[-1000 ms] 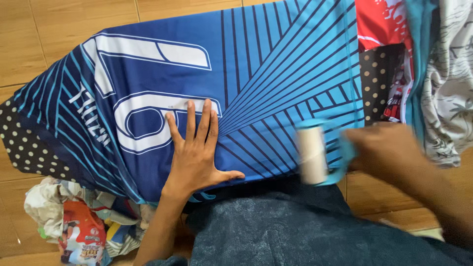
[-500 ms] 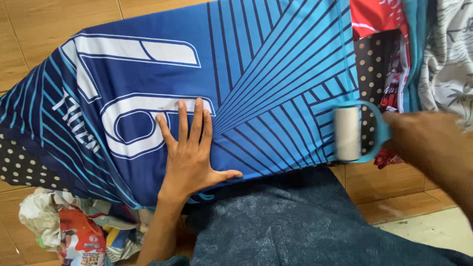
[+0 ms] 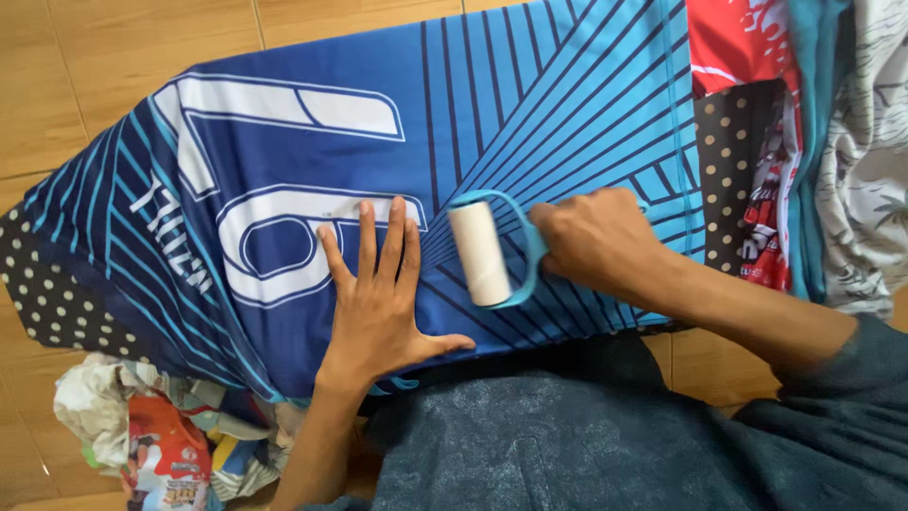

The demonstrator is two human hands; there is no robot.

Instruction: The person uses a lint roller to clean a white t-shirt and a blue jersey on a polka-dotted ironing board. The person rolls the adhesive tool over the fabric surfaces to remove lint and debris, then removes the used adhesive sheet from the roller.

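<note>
head view: a blue sports jersey with darker radiating stripes and large white printed figures (image 3: pixel 530 123) lies spread flat across a board covered in dark fabric with pale polka dots (image 3: pixel 47 303), over a tan tiled floor (image 3: pixel 85 66). the left hand (image 3: pixel 378 303) lies flat on the jersey near its near edge, fingers spread and stretched toward the far side, thumb out to the right, palm pressing the cloth down over the white print. just right of it, the right hand (image 3: pixel 596 241) is closed around the light blue plastic handle of a lint roller with a white paper cylinder (image 3: pixel 480 254); the cylinder rests on the jersey, lying near-to-far, between the two hands and close to the left hand's fingertips. at the far right, a red printed garment (image 3: pixel 747 47) and a white patterned cloth (image 3: pixel 870 161) are piled beside the jersey. at the near left, a heap of crumpled multicoloured clothes (image 3: pixel 151 445) sits on the floor. nearest the camera is the person's dark grey-blue clothing (image 3: pixel 586 445).
</note>
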